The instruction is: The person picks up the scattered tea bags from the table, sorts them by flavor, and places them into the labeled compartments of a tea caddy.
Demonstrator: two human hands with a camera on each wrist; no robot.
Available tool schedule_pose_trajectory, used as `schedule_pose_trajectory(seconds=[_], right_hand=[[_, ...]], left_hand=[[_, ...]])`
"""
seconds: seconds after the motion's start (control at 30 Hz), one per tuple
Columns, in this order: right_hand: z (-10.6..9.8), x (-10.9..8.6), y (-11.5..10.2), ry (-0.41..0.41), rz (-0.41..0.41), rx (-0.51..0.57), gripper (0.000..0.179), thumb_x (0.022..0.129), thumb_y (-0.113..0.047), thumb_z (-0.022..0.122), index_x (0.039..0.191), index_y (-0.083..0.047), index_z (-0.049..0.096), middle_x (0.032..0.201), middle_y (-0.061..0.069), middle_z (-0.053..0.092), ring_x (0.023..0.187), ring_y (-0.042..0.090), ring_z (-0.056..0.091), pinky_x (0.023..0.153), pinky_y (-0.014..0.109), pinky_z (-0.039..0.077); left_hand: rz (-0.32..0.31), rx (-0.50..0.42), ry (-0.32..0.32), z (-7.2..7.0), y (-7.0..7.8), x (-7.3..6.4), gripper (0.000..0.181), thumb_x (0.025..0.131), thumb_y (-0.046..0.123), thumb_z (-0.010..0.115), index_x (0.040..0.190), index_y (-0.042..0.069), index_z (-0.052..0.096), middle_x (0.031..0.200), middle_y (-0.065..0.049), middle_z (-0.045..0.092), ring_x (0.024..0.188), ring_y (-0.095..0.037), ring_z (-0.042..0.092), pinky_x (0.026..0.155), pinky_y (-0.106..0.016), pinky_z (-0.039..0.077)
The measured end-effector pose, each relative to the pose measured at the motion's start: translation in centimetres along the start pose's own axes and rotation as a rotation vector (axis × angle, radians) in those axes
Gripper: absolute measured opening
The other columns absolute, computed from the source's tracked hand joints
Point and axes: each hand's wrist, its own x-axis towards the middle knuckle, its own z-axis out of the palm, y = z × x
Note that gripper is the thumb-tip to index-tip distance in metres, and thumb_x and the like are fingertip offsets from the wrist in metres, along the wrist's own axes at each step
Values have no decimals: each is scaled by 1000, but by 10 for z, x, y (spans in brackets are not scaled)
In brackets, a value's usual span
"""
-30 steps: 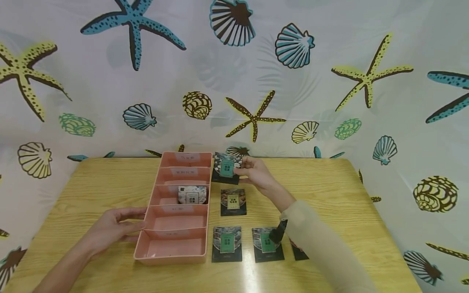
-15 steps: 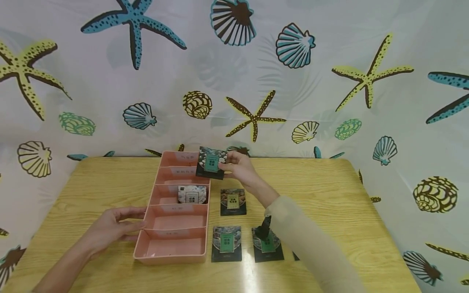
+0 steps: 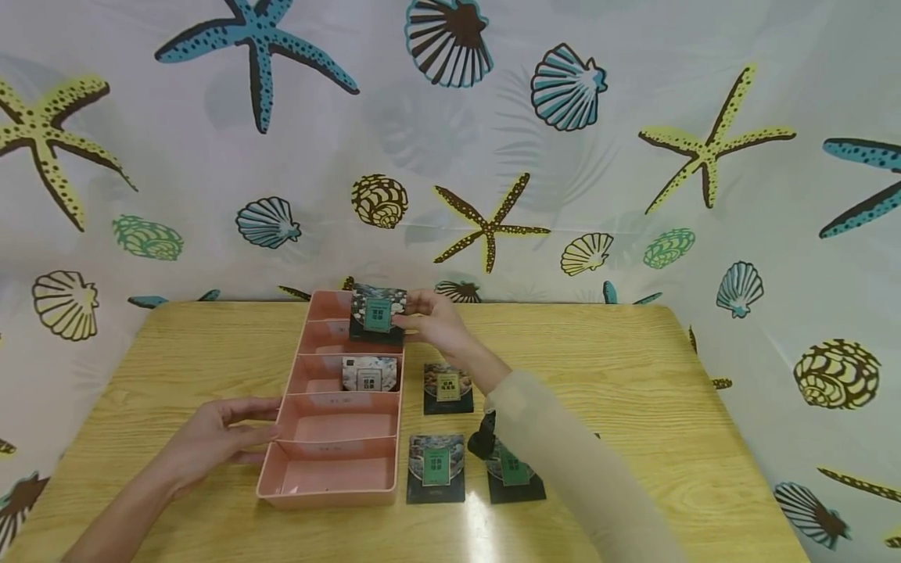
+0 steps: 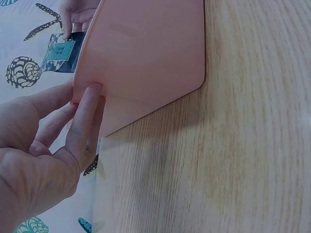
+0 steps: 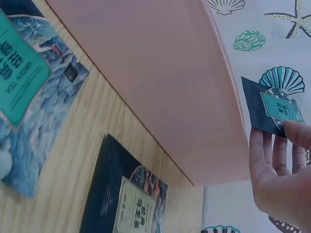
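Observation:
A pink divided box [image 3: 327,498] with several compartments stands on the table. At its left wall is my left hand [image 3: 218,436], pinching the rim between its fingers, some of them against the outer face [image 4: 150,53]. My right hand [image 3: 439,324] holds a tea sachet [image 3: 378,314] by its right edge. Dark, with a teal label, this sachet is nearly upright above the second compartment from the back; its lower edge overlaps that compartment in the head view. In the right wrist view, the thumb lies on the face of the sachet [image 5: 277,107], with fingers behind it.
A pale sachet [image 3: 369,374] sits in the middle compartment. Right of the box lie a yellow-labelled sachet [image 3: 448,388] and two green-labelled ones, one sachet [image 3: 436,469] nearer the box and another sachet [image 3: 516,473] partly under the right sleeve. A patterned cloth [image 3: 450,156] hangs behind the table.
My right hand has carried the teal-labelled sachet leftward, from beside the box to over its second compartment. My left hand and the box have stayed put.

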Motion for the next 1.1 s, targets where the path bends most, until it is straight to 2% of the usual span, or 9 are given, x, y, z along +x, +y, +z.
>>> schedule_pose_trajectory(seconds=[0.23, 0.37, 0.47, 0.7, 0.9, 1.1], right_hand=[[9, 4, 2, -5, -7, -26, 43, 100, -2, 69, 140, 3, 56, 107, 0, 58, 87, 11, 63, 78, 28, 66], [12, 6, 2, -22, -15, -105, 46, 101, -5, 70, 144, 1, 56, 120, 10, 62, 88, 12, 63, 76, 27, 65], [15, 7, 0, -35, -22, -168, 43, 101, -7, 71, 141, 0, 60, 126, 16, 64, 90, 14, 63, 76, 27, 65], [19, 8, -2, -55, -25, -247, 35, 101, -10, 72, 135, -3, 65, 127, 17, 67, 94, 13, 63, 74, 23, 61], [16, 6, -3, -81, -41, -224, 33, 102, -7, 69, 134, -1, 66, 126, 20, 69, 93, 13, 67, 80, 27, 66], [8, 2, -5, -75, -50, -159, 37, 101, -4, 69, 137, 3, 63, 121, 20, 72, 91, 20, 72, 83, 34, 69]], left_hand=[[-8, -7, -1, 0, 0, 1, 69, 106, 15, 66, 157, -17, 33, 157, -30, 48, 108, -5, 74, 93, -38, 68], [-2, 1, 5, 1, 0, 1, 66, 106, 14, 66, 155, -18, 35, 155, -27, 53, 107, -5, 75, 92, -38, 68], [9, 4, 10, 1, 0, 1, 65, 106, 12, 66, 155, -18, 36, 153, -25, 55, 106, -6, 75, 92, -38, 68], [13, 2, 11, 2, 0, 0, 67, 105, 14, 67, 155, -19, 35, 156, -30, 50, 107, -7, 75, 92, -38, 68], [1, -1, 24, 3, 1, -1, 69, 104, 17, 69, 155, -17, 36, 158, -31, 46, 109, -6, 74, 93, -38, 68], [16, -2, 15, 2, -2, -1, 67, 105, 15, 67, 155, -18, 36, 154, -25, 53, 108, -5, 74, 92, -37, 68]])
